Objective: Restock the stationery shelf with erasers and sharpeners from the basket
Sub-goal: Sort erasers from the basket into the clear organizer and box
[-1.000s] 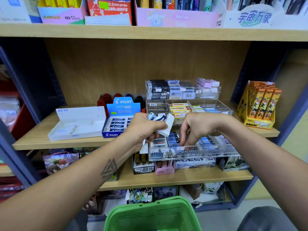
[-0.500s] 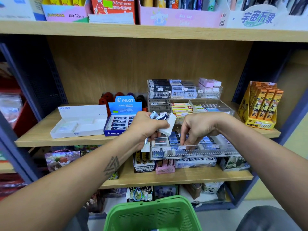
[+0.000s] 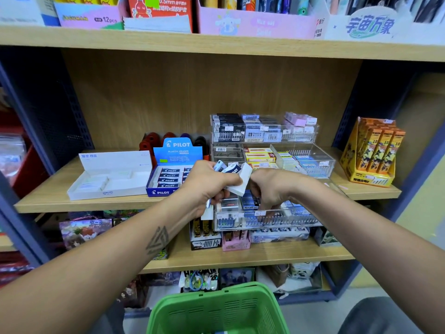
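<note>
Head view, the only one on offer, looking down at the shelf. The left hand sits just left of centre, fingers curled tight round a bunch of erasers: a big white one sticks out toward one o'clock, a blue-sleeved one lies beside it, and something more pokes out under the fist at six. That fist is full.

The right hand is right alongside at three o'clock from the bunch, knuckles up, fingers bent down into the front tier of the clear acrylic organiser. Its fingertips are hidden behind the knuckles, so whether it is pinching an eraser or just nudging one into line, I cannot tell.

Now the relation that matters. The held erasers point their long axis up toward one o'clock, almost touching the right hand's wrist. The open slots lie just below, at about five o'clock from the left grip. My read: the right hand is the nearer one to the slots, so it would pluck from the bunch and drop straight down, turning each eraser flat to match the rows.

Elsewhere, the blue PILOT box sits at nine o'clock from the left hand, on the same shelf. The green basket waits at six o'clock, bottom of frame, contents mostly out of sight.
</note>
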`<state>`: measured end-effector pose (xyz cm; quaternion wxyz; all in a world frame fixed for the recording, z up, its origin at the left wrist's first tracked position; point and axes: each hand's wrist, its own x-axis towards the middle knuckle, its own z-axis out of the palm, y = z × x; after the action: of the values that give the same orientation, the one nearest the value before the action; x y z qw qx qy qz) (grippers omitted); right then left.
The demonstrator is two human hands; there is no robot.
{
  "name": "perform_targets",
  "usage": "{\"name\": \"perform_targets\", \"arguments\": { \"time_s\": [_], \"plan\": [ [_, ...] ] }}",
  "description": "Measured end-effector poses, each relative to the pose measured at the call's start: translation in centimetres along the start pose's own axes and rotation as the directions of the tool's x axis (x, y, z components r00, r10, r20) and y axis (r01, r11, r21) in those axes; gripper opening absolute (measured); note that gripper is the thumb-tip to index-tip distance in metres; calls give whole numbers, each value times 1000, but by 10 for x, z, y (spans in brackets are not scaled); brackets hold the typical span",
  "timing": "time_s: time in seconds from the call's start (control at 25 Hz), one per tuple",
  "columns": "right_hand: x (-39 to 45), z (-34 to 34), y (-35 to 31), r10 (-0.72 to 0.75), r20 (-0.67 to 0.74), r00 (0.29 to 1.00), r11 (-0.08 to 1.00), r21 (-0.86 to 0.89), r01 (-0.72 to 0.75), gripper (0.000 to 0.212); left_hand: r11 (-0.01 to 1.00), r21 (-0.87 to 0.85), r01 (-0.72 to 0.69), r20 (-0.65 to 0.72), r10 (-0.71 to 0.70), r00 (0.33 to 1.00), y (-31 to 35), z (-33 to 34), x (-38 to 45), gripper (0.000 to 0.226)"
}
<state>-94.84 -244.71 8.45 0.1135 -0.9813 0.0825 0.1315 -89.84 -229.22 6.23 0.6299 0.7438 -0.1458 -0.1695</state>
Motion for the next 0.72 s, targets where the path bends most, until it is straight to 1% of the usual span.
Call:
{"name": "perform_targets", "arguments": {
  "time_s": [0.04, 0.12, 0.24, 0.28, 0.32, 0.36, 0.4, 0.44, 0.52, 0.56, 0.64, 0.68, 0.72],
  "plan": [
    [0, 0, -2, 0, 17, 1000, 1000, 8, 0, 37, 1000, 1, 2, 1, -2, 1000, 0, 0, 0, 14],
    [1, -1, -3, 11, 59, 998, 998, 61, -14, 39, 1000, 7, -1, -1, 1, 1000, 0, 0, 0, 12],
    [-1, 0, 1, 20, 27, 999, 998, 64, -22, 34, 1000, 3, 2, 5, -2, 1000, -1, -1, 1, 12],
    [-3, 0, 4, 27, 28, 999, 990, 140, -31, 31, 1000, -4, 3, 8, -3, 1000, -1, -2, 0, 13],
    [-6, -2, 8, 48, 36, 998, 958, 282, -56, 29, 1000, -12, 5, 21, -5, 1000, -1, -4, 0, 13],
    [-12, -5, 12, 70, 30, 997, 891, 447, -76, 29, 1000, -18, 8, 47, -8, 999, 0, -5, 0, 13],
    [-16, -8, 15, 75, -2, 997, 819, 570, -60, 31, 1000, -21, 11, 78, -9, 997, 1, -6, -1, 12],
    [-17, -10, 19, 60, -61, 996, 764, 645, -7, 35, 1000, -13, 9, 107, -8, 994, 3, -7, -2, 12],
    [-18, -9, 23, -35, -176, 984, 716, 682, 148, 45, 1000, 17, 1, 153, -4, 988, 6, -7, -2, 12],
    [-18, -5, 24, -95, -213, 972, 681, 698, 220, 51, 1000, 27, -1, 169, -3, 986, 8, -6, -2, 12],
    [-17, -1, 28, -158, -251, 955, 601, 743, 295, 55, 999, 38, 6, 178, -13, 984, 13, -5, 1, 10],
    [-16, 0, 30, -169, -276, 946, 604, 729, 320, 52, 999, 45, 17, 171, -24, 985, 15, -5, 2, 10],
    [-17, 0, 30, -173, -300, 938, 641, 689, 338, 48, 998, 52, 32, 164, -40, 986, 15, -5, 4, 12]
  ]
}}
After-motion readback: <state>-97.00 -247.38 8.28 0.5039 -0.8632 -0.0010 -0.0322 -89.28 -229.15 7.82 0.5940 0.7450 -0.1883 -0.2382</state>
